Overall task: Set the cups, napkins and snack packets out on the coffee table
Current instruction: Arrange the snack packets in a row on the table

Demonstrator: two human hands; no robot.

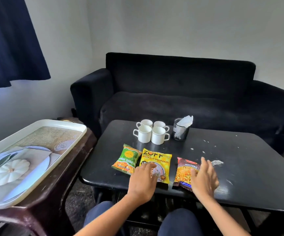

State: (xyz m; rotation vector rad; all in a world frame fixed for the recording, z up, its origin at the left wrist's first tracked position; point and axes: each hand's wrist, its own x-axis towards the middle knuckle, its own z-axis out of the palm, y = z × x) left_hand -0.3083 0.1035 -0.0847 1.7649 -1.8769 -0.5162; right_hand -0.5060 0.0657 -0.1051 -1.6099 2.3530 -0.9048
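A black sofa [180, 92] fills the back of the room behind a black coffee table [240, 167], its top flecked with pale marks. To the left, a white tray [35, 133] printed with a pumpkin picture rests on a dark brown side table [56, 193]. On the coffee table's near edge three snack packets lie flat in a row: a green packet [126, 158], a yellow soya chunks packet [158, 159] just beside it, and a brown mixture packet [184, 171] slightly apart to the right. Behind them four white cups [150, 133] stand clustered, touching, beside a black mesh holder [180, 132] stuffed with white napkins [187, 120]. The person's left hand [143, 179] rests flat, fingers spread, on the yellow packet; the right hand [204, 178] lies open over the mixture packet's right edge, gripping nothing.
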